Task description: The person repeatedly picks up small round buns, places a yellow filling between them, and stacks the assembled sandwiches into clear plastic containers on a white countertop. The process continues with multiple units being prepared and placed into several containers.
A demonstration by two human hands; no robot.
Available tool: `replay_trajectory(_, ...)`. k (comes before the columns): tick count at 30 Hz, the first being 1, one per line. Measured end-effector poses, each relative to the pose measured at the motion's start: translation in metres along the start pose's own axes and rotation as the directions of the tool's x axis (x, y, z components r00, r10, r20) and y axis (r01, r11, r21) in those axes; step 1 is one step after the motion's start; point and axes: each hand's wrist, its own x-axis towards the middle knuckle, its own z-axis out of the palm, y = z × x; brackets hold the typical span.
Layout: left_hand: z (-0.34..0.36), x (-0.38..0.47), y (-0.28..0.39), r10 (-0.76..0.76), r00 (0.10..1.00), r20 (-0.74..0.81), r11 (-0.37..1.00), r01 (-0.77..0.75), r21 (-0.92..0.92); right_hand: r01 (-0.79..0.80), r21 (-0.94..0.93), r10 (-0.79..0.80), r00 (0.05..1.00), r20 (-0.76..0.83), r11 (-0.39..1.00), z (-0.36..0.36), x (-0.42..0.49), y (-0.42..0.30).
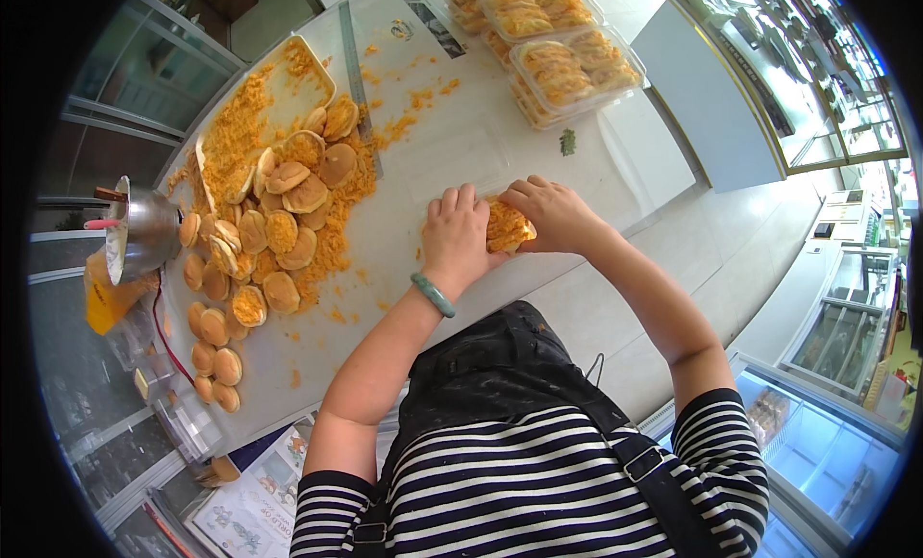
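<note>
Between my hands, near the front edge of the pale table point(577, 151), are small round cakes coated in orange floss point(508, 225). My left hand point(458, 233), with a green bangle on its wrist, presses against their left side. My right hand point(551, 215) curls round their right side. The undersides and whatever lies beneath are hidden by my fingers. Just beyond my hands an empty clear plastic tray or lid point(461, 158) lies flat. To the left is a heap of small round cakes point(306, 194), some plain and some coated, among loose orange floss point(346, 212).
A white tray with floss point(328, 75) stands at the back left, beside a metal ruler point(350, 53). A steel bowl point(155, 226) with utensils sits at the left edge. Stacked clear boxes of coated cakes point(577, 75) stand at the back right; a small green patterned piece point(567, 142) lies below them.
</note>
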Motion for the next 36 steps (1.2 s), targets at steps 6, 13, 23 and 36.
replay_trajectory(6, -0.009, -0.013, -0.065, -0.069, 0.979, -0.193, 0.993, 0.049, -0.107, -0.009, 0.305, 0.131, 0.914, -0.383, 0.952, -0.005, -0.050, 0.001)
replay_trajectory(13, 0.044, 0.041, -0.139, -0.503, 0.847, -0.174, 0.770, 0.347, -0.536, -0.279, 0.908, 0.564, 0.824, 0.058, 0.313, 0.061, -0.058, -0.018)
replay_trajectory(23, -0.015, -0.087, -0.093, 0.409, 0.912, 0.037, 0.912, -0.410, -0.004, -0.062, 0.962, 0.587, 0.781, 0.213, -0.266, 0.068, -0.061, -0.002)
replay_trajectory(36, 0.046, -0.034, -0.037, 0.112, 0.950, -0.292, 0.989, -0.134, -0.058, -0.293, 0.814, 0.568, 0.822, -0.054, 0.501, 0.060, -0.037, 0.015)
